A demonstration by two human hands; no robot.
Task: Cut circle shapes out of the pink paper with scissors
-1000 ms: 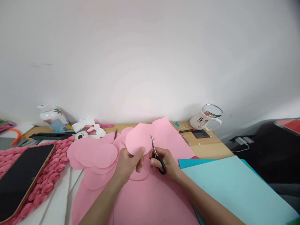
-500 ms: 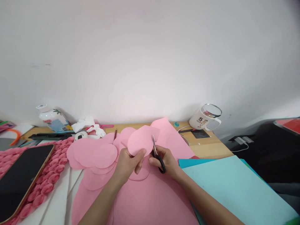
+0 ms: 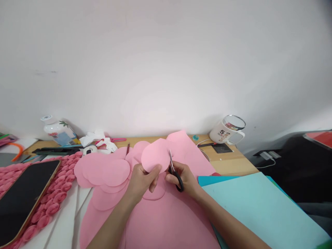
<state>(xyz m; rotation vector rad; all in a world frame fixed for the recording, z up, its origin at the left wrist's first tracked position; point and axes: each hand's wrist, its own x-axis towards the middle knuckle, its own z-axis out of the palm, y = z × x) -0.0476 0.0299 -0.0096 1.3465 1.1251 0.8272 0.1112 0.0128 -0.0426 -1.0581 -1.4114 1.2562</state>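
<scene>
Between thumb and fingers, my left hand (image 3: 145, 183) pinches a roundish piece of pink paper (image 3: 155, 155) by its lower edge. My right hand (image 3: 184, 178) is wrapped round black-handled scissors (image 3: 177, 178), whose blades point up along the right edge of that piece. Whether the blades touch the paper I cannot tell. Several cut pink paper circles (image 3: 115, 173) overlap to the left of my hands. Under both forearms spread large pink sheets (image 3: 168, 221).
On the left lie a phone (image 3: 26, 197) and pink ruffled fabric (image 3: 55, 199). A white bottle (image 3: 59, 131) and crumpled tissue (image 3: 90, 137) are along the wall. A white mug (image 3: 223, 131) stands back right, with light blue sheets (image 3: 261, 207) nearer me.
A loose corner of pink paper behind the scissor blades no longer shows. Both hands, the scissors and the round piece stay almost where they were.
</scene>
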